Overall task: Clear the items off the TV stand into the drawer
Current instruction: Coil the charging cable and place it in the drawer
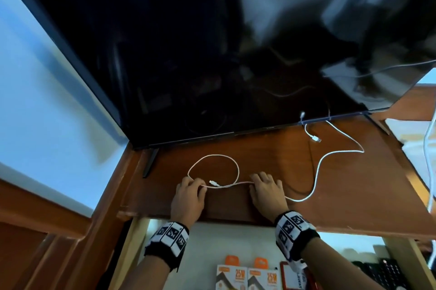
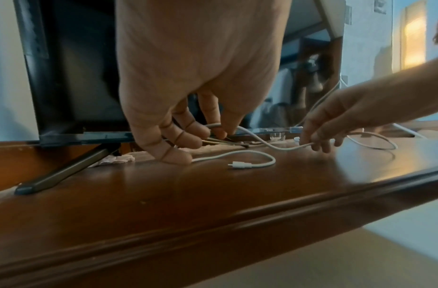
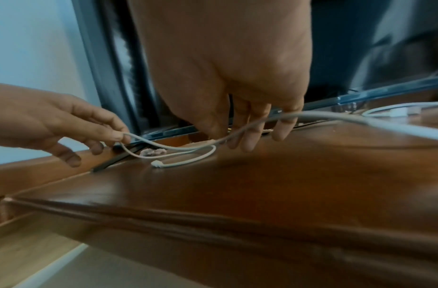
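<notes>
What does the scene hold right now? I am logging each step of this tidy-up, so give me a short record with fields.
surface: wooden TV stand, TV standing on it
item in hand: white cable, looped on the stand top
left hand: pinches the cable near its plug end
right hand: holds the cable further along
cable's far end: lies near the TV's lower edge
drawer: open below the stand, boxes inside

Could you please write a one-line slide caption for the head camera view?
Both hands, left hand and right hand, pinch a white cable looped on the wooden TV stand, above the open drawer.
</notes>
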